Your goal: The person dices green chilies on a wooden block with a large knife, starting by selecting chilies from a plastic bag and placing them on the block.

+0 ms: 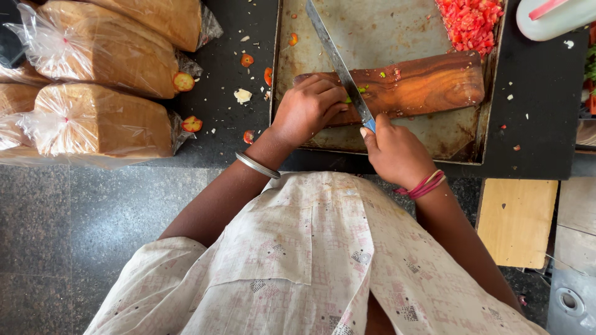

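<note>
Head view: right hand [397,152] clenched round the long knife [338,62], left hand [307,108] curled, pinning something small and green [359,91], probably chilli, on the wooden board [422,84]; keep fingertips tucked, short strokes.

Wood board [422,84] smooth, glossy brown; tray [397,31] dull scratched metal; knife [338,62] w/ shiny steel blade, blue plastic grip; far-left bread bags [93,118] clear crinkly plastic; desk [540,124] matt black stone
</note>
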